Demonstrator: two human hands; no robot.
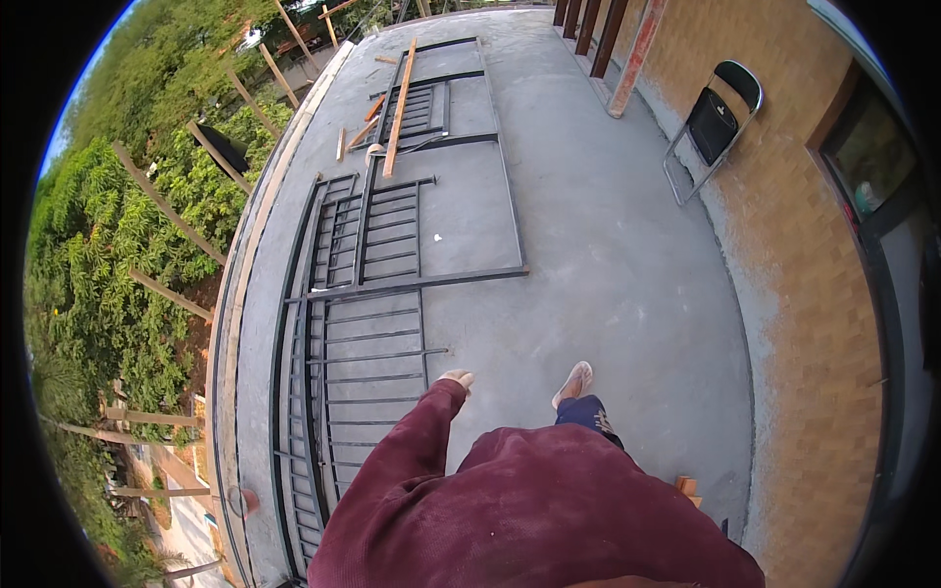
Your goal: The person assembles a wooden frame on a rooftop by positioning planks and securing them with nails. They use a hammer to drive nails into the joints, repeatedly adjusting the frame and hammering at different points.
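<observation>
Left hand (456, 378) near black railing panel (382, 356), grip opening unconfirmed

The hand shows at the end of the maroon sleeve (402, 446), fingers apparently curled; at this size, the finger gap and any held item cannot be determined. The railing panel lies flat on the grey floor (627, 294), to the left of the hand, with one projecting bar end nearest to it. Contact cannot be confirmed. The right hand is out of view

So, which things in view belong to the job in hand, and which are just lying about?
Likely the job, being nearest the left hand:
barred metal panels
dark metal frame

Seemingly just about:
long wooden plank
black folding chair
</observation>
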